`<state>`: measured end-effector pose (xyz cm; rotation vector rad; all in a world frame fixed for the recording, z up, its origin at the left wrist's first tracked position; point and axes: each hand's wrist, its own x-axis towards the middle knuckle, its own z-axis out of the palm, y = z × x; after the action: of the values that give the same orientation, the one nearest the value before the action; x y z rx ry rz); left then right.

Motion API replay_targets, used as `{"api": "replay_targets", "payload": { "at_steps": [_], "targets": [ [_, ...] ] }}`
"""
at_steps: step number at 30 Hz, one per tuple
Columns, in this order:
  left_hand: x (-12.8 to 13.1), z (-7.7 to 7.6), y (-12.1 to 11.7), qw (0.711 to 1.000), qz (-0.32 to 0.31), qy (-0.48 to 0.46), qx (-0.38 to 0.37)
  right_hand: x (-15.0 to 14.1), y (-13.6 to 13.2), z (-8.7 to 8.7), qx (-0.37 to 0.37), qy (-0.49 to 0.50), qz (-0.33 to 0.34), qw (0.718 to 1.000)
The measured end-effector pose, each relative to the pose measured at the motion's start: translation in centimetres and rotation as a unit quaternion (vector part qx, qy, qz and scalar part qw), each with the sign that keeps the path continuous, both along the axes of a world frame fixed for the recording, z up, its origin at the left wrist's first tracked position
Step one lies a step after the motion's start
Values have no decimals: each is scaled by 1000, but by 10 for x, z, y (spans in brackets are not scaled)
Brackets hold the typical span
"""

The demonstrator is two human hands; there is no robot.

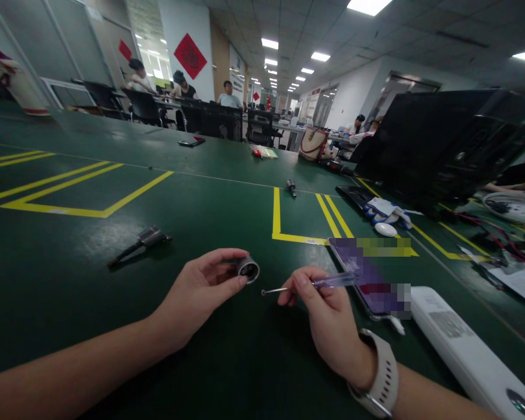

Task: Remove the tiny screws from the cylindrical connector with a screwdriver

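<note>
My left hand pinches a small round metal cylinder part between thumb and fingertips, its open face turned toward my right hand. My right hand, with a pale watch on the wrist, grips a small screwdriver with a clear purple handle. Its thin metal shaft points left, and the tip stops a short gap from the cylinder. Both hands hover just above the green table.
A dark metal tool lies on the table to the left. A phone and a white remote sit at my right. Farther back are a small metal piece, gloves, a large black case, cables and seated people.
</note>
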<state>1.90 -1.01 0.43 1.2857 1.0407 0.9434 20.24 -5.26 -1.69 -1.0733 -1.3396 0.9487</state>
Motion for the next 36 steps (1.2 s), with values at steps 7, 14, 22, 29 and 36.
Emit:
{"api": "replay_targets", "payload": {
  "at_steps": [7,14,22,29,36],
  "targets": [
    [0,-2,-1,1000,-1,5,19,0,-9,12,112,-139,56,982],
    [1,-5,-3,998,-3,-2,58,-4,-6,14,185,-179,71,964],
    [3,-5,-3,997,-3,8,73,-5,-8,15,187,-191,73,961],
    [4,-3,-4,997,13,21,71,-7,-6,15,115,-167,48,978],
    [4,0,-6,997,12,31,62,-6,-6,15,75,-155,47,984]
  ]
}}
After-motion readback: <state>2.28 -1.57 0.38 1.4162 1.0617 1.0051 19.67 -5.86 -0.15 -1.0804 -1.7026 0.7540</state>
